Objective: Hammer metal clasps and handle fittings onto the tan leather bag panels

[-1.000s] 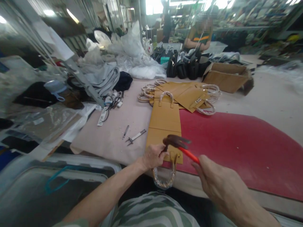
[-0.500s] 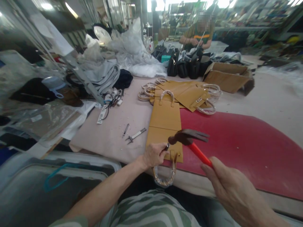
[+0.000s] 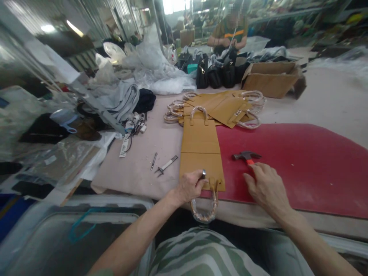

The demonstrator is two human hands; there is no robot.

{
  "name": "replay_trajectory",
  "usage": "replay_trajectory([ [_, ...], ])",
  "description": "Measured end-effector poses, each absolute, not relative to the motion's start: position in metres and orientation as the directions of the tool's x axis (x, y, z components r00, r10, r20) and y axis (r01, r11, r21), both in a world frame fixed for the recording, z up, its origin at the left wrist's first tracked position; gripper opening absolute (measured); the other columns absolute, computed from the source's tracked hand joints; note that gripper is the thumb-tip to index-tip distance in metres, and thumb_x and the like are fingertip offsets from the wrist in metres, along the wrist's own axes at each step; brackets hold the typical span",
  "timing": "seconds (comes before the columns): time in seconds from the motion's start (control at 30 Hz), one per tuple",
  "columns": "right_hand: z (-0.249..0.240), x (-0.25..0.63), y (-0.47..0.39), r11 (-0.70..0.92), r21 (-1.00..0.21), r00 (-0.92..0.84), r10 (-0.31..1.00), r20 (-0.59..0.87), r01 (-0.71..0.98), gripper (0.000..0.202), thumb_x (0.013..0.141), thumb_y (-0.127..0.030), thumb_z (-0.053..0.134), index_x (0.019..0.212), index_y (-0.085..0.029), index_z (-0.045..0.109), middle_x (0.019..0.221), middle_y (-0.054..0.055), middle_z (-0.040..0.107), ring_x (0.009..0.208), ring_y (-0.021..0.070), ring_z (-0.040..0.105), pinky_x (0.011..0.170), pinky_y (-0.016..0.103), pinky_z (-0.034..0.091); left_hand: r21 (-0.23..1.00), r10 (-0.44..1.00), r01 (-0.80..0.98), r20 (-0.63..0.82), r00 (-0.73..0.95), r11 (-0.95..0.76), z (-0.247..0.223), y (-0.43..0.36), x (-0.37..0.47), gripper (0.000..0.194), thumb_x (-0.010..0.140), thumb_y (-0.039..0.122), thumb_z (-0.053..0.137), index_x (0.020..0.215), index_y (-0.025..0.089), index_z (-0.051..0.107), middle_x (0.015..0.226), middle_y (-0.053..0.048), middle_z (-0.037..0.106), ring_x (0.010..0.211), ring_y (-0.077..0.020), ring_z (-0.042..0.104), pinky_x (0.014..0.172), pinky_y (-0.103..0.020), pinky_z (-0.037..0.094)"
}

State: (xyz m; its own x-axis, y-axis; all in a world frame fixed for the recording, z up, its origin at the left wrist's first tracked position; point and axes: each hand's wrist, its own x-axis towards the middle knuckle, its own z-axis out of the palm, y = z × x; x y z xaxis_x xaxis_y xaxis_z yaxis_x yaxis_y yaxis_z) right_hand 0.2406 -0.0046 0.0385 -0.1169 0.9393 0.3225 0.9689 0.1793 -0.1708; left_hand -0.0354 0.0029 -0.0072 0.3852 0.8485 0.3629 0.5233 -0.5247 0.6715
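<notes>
My left hand (image 3: 191, 186) is closed around a short metal punch (image 3: 204, 174), whose shiny top end shows above the fingers. It rests on the near part of a tan bag panel (image 3: 199, 143). The punch's lower end is hidden. A plastic-wrapped handle (image 3: 204, 216) on the panel hangs over the table's front edge. My right hand (image 3: 268, 188) has its fingers bent over the orange handle of a claw hammer (image 3: 246, 155), with the thumb apart. The hammer head lies low at the red mat (image 3: 310, 165), right of the panel.
More tan panels with wrapped handles (image 3: 224, 105) lie behind. Left are a caliper-like tool (image 3: 167, 165) and a thin metal tool (image 3: 154, 161). Black bags (image 3: 214, 73) and a cardboard box (image 3: 270, 78) stand farther back; a co-worker (image 3: 230, 34) is beyond. A grey bin (image 3: 115, 230) is near left.
My right hand has lowered the hammer from above the panel to the red mat on the right. My left hand stays on the panel with the punch. The view has shifted slightly.
</notes>
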Motion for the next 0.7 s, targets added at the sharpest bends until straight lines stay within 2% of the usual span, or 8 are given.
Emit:
replay_trajectory([
  [0.17, 0.016, 0.173, -0.01, 0.473, -0.374, -0.368, 0.873, 0.319, 0.798, 0.044, 0.094, -0.038, 0.054, 0.13, -0.014, 0.06, 0.139, 0.02, 0.056, 0.13, 0.0345, 0.049, 0.109, 0.053, 0.039, 0.759, 0.894, 0.485, 0.296, 0.336, -0.434, -0.004, 0.003, -0.031, 0.009, 0.093, 0.023, 0.057, 0.096, 0.02, 0.065, 0.091, -0.007, 0.075, 0.085, -0.0203, 0.073, 0.08, -0.031, 0.058],
  [0.33, -0.003, 0.152, -0.017, 0.454, -0.375, -0.397, 0.891, 0.221, 0.808, 0.051, 0.09, -0.036, 0.06, 0.136, -0.016, 0.059, 0.147, 0.017, 0.05, 0.14, 0.0365, 0.038, 0.119, 0.056, 0.025, 0.989, 0.982, 0.089, 0.13, -0.134, -0.119, 0.012, 0.025, -0.054, 0.025, 0.096, 0.042, 0.053, 0.099, 0.018, 0.058, 0.085, -0.006, 0.075, 0.075, -0.0182, 0.074, 0.071, -0.031, 0.061],
  [0.37, -0.004, 0.153, -0.017, 0.456, -0.382, -0.401, 0.89, 0.218, 0.804, 0.05, 0.09, -0.036, 0.06, 0.136, -0.016, 0.059, 0.147, 0.017, 0.051, 0.141, 0.0361, 0.038, 0.12, 0.056, 0.024, 0.995, 0.972, 0.059, 0.094, -0.216, -0.083, 0.018, 0.031, -0.068, 0.029, 0.095, 0.046, 0.053, 0.1, 0.017, 0.057, 0.085, -0.006, 0.075, 0.074, -0.0187, 0.074, 0.07, -0.032, 0.062],
  [0.43, -0.003, 0.156, -0.017, 0.459, -0.392, -0.404, 0.888, 0.218, 0.797, 0.05, 0.089, -0.035, 0.06, 0.135, -0.015, 0.059, 0.147, 0.016, 0.051, 0.141, 0.0359, 0.038, 0.12, 0.056, 0.023, 0.978, 0.96, 0.207, 0.065, -0.272, -0.007, 0.03, 0.042, -0.104, 0.031, 0.09, 0.046, 0.058, 0.099, 0.016, 0.058, 0.086, -0.007, 0.075, 0.075, -0.0202, 0.074, 0.071, -0.033, 0.062],
  [0.5, -0.001, 0.158, -0.016, 0.455, -0.401, -0.398, 0.89, 0.221, 0.795, 0.05, 0.089, -0.035, 0.06, 0.135, -0.015, 0.059, 0.147, 0.016, 0.05, 0.141, 0.0362, 0.037, 0.12, 0.056, 0.023, 0.843, 0.945, 0.53, 0.093, -0.313, 0.093, 0.038, 0.049, -0.144, 0.026, 0.09, 0.041, 0.056, 0.096, 0.016, 0.062, 0.084, -0.008, 0.075, 0.077, -0.0226, 0.074, 0.073, -0.033, 0.06],
  [0.57, -0.001, 0.158, -0.016, 0.457, -0.406, -0.397, 0.889, 0.227, 0.792, 0.05, 0.09, -0.035, 0.06, 0.136, -0.015, 0.059, 0.148, 0.016, 0.05, 0.141, 0.0359, 0.038, 0.12, 0.056, 0.023, 0.533, 0.939, 0.815, 0.103, -0.328, 0.226, 0.04, 0.05, -0.179, 0.024, 0.09, 0.036, 0.053, 0.091, 0.015, 0.066, 0.088, -0.013, 0.075, 0.087, -0.0285, 0.074, 0.079, -0.037, 0.057],
  [0.63, -0.001, 0.157, -0.016, 0.46, -0.407, -0.396, 0.887, 0.236, 0.789, 0.05, 0.09, -0.036, 0.06, 0.135, -0.016, 0.059, 0.147, 0.016, 0.051, 0.141, 0.0357, 0.038, 0.12, 0.057, 0.023, 0.225, 0.934, 0.913, 0.027, -0.355, 0.34, 0.035, 0.048, -0.204, 0.026, 0.092, 0.034, 0.05, 0.092, 0.015, 0.068, 0.093, -0.018, 0.075, 0.095, -0.0337, 0.072, 0.081, -0.039, 0.054],
  [0.7, -0.002, 0.156, -0.016, 0.462, -0.407, -0.393, 0.886, 0.245, 0.788, 0.049, 0.09, -0.036, 0.06, 0.134, -0.016, 0.059, 0.146, 0.016, 0.051, 0.141, 0.0357, 0.038, 0.12, 0.057, 0.024, 0.042, 0.915, 0.916, -0.077, -0.395, 0.399, 0.028, 0.044, -0.218, 0.029, 0.092, 0.034, 0.049, 0.099, 0.014, 0.07, 0.097, -0.02, 0.076, 0.099, -0.0357, 0.072, 0.08, -0.039, 0.053],
])
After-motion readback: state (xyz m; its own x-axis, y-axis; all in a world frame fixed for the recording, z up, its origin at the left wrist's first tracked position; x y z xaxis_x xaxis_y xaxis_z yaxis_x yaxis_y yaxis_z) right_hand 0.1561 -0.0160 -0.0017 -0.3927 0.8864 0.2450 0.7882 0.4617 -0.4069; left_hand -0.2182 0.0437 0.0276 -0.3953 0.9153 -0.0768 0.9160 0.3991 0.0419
